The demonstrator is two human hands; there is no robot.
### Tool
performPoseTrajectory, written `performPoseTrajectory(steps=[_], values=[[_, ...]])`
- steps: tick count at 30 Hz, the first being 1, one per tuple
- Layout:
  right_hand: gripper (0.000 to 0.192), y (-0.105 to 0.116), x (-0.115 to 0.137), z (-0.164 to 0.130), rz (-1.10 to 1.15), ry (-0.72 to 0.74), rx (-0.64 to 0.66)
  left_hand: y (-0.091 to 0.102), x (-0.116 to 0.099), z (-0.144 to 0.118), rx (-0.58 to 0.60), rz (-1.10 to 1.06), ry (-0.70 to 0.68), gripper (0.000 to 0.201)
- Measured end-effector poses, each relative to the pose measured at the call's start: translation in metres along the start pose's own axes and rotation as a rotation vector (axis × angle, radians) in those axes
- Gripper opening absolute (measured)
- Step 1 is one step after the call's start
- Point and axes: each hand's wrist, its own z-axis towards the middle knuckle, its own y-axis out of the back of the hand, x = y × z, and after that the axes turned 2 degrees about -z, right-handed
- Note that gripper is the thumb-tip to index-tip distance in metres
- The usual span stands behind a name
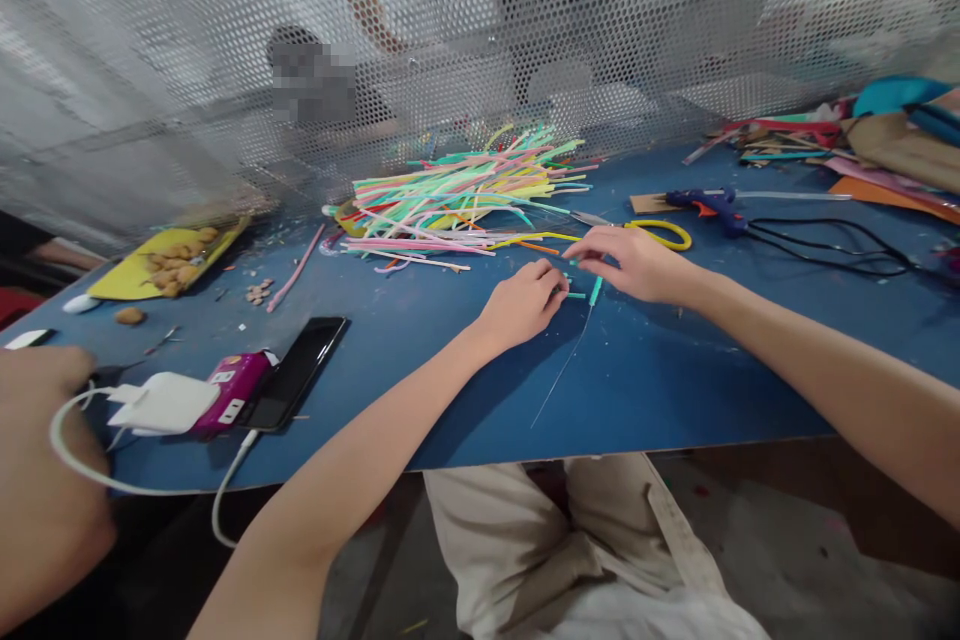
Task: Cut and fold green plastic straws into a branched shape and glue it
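- The table is a flat blue board, scuffed and speckled with pale marks; a perforated metal screen stands along its far edge.
- A thin, stiff-looking wire lies on the blue surface, with a short teal tube piece at its far end. The wire's long axis runs from near-left to far-right, the teal end pointing away towards the hands.
- The left hand rests knuckles up just left of the teal piece, its fingers curled in at the tips around another small teal bit; whether it truly pinches it I cannot tell.
- The right hand lies palm down just right of the wire's far end, fingers stretched left and loosely together, the fingertips close above the teal piece. I cannot tell if it grips anything.
- Both hands meet at the wire's far tip; the rest of the wire trails free towards the near edge, between the two forearms.
- Behind the hands lies a loose heap of slim plastic tubes in pink, green, yellow and teal, mostly lying left to right.
- Scissors with yellow loop handles lie just beyond the right hand; a blue glue gun with a black cord sits further right.
- At the near left are a black phone, a magenta power bank and a white charger with its cable.
- Another person's hand shows at the near-left corner.
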Motion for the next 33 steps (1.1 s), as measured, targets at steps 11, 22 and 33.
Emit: performPoseTrajectory(steps=[11, 22, 33], values=[[0.027, -0.026, 0.007, -0.002, 0.53, -0.32, -0.006, 0.016, 0.007, 0.002, -0.163, -0.46, 0.097, 0.018], [0.054, -0.029, 0.03, 0.002, 1.0, -0.589, -0.093, 0.01, 0.006, 0.002, -0.331, -0.819, 0.207, 0.028], [0.049, -0.034, 0.038, 0.003, 1.209, -0.62, -0.242, 0.015, -0.004, -0.002, -0.368, -0.645, 0.092, 0.036]])
